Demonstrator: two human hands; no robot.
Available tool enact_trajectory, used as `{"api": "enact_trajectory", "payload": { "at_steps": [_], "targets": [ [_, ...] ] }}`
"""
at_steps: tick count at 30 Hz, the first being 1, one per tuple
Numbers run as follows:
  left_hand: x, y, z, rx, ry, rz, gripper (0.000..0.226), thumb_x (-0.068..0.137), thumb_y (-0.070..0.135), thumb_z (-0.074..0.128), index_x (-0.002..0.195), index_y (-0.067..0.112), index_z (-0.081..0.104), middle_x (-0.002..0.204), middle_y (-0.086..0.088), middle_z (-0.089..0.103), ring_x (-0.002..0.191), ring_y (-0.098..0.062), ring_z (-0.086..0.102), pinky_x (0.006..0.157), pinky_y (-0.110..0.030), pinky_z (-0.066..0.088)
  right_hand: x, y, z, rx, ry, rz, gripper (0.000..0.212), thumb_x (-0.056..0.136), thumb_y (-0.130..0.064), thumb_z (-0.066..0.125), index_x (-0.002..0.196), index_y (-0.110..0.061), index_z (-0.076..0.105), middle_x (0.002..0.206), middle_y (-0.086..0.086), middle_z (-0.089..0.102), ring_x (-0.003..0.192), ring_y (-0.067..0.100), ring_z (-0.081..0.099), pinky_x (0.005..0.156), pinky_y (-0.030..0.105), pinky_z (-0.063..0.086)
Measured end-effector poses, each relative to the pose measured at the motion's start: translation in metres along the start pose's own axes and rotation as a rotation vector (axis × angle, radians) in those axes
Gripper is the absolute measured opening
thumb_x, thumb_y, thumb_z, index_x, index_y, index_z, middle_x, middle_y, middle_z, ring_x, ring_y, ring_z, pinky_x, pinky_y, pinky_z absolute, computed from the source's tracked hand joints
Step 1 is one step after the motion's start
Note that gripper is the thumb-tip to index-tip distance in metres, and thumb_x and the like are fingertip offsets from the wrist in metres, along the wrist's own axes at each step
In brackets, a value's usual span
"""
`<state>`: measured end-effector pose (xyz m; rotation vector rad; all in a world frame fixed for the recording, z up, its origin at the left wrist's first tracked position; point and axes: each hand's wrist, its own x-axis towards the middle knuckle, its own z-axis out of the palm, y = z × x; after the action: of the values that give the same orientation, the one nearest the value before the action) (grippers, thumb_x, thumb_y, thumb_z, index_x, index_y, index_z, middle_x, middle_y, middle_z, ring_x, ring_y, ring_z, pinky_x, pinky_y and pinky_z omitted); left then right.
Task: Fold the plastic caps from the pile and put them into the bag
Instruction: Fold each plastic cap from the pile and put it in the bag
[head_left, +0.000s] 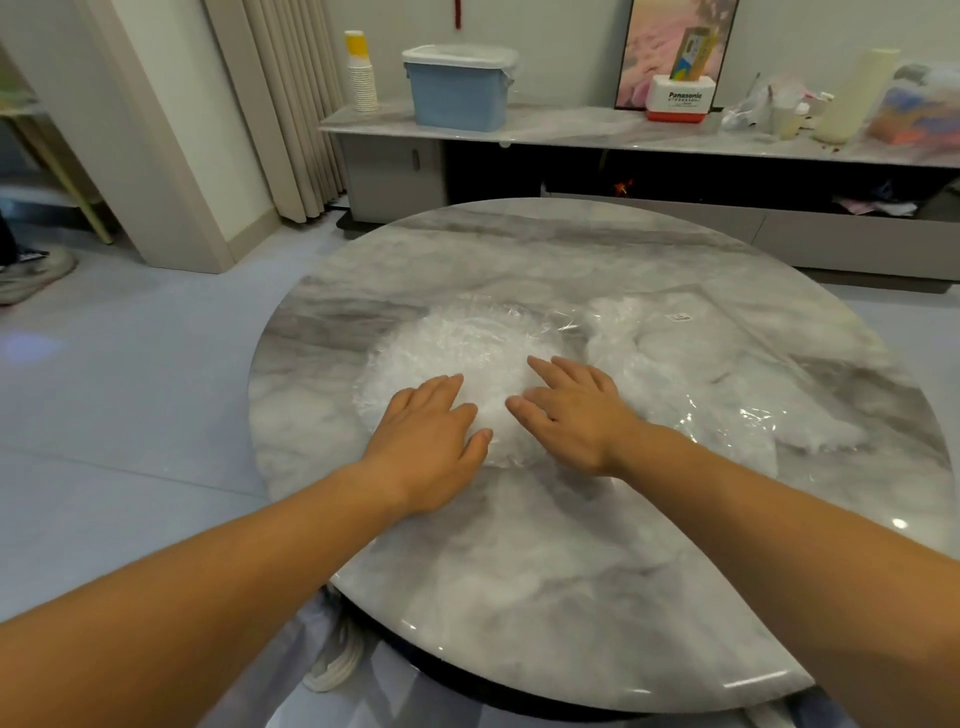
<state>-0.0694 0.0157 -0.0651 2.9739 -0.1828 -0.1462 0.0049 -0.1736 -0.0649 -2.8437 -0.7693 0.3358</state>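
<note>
A crinkled clear plastic cap (462, 343) lies spread out round on the marble table (545, 545). My left hand (431, 431) rests flat on its near left part, fingers straight. My right hand (571, 410) lies flat on its near right part, fingers straight and pointing up-left. To the right lies a clear plastic bag (691, 332) with a small white label, with more white crumpled caps (727, 410) showing through or beside it; I cannot tell which.
Behind the round table runs a low marble sideboard (571, 130) with a blue lidded bin (460, 88), stacked paper cups (361, 73), a Panasonic box (683, 101) and clutter. A curtain and wall stand at the left. Grey tiled floor surrounds the table.
</note>
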Motion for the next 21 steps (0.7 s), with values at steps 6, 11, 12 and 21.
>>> {"api": "enact_trajectory", "payload": {
  "at_steps": [6,11,12,21],
  "targets": [
    [0.000,-0.009,-0.001,0.018,0.054,0.010,0.058,0.105,0.052,0.024,0.154,0.022,0.035,0.169,-0.003,0.006,0.154,-0.018,0.001,0.121,-0.037,0.002,0.006,0.002,0.001,-0.011,0.193,-0.078,0.085,0.093,-0.070,0.006,0.150,-0.019,0.045,0.160,-0.004,0.035,0.150,0.014,0.022,0.122,0.041,0.008],
    [0.000,-0.010,-0.009,-0.027,0.173,0.046,0.066,0.100,0.059,0.019,0.156,0.026,0.031,0.169,0.000,0.004,0.153,-0.017,-0.001,0.119,-0.034,0.000,-0.011,-0.001,-0.013,0.047,0.336,-0.169,0.083,0.091,-0.066,0.010,0.148,-0.019,0.048,0.155,-0.004,0.043,0.146,0.014,0.031,0.118,0.034,0.013],
    [-0.002,-0.009,-0.011,-0.032,0.186,0.061,0.069,0.097,0.059,0.017,0.156,0.026,0.031,0.168,0.002,0.006,0.153,-0.016,0.001,0.119,-0.034,0.000,-0.017,-0.001,-0.017,0.046,0.351,-0.182,0.081,0.092,-0.065,0.012,0.148,-0.019,0.049,0.154,-0.004,0.044,0.144,0.014,0.033,0.118,0.034,0.014],
    [-0.017,-0.011,-0.009,-0.023,0.148,0.096,0.068,0.097,0.056,0.024,0.155,0.023,0.033,0.162,0.005,0.029,0.150,-0.013,0.020,0.119,-0.030,0.010,-0.053,0.011,-0.012,0.069,0.214,-0.179,0.060,0.101,-0.058,0.034,0.147,-0.024,0.051,0.161,-0.005,0.036,0.145,0.013,0.036,0.118,0.038,0.029]
  ]
}}
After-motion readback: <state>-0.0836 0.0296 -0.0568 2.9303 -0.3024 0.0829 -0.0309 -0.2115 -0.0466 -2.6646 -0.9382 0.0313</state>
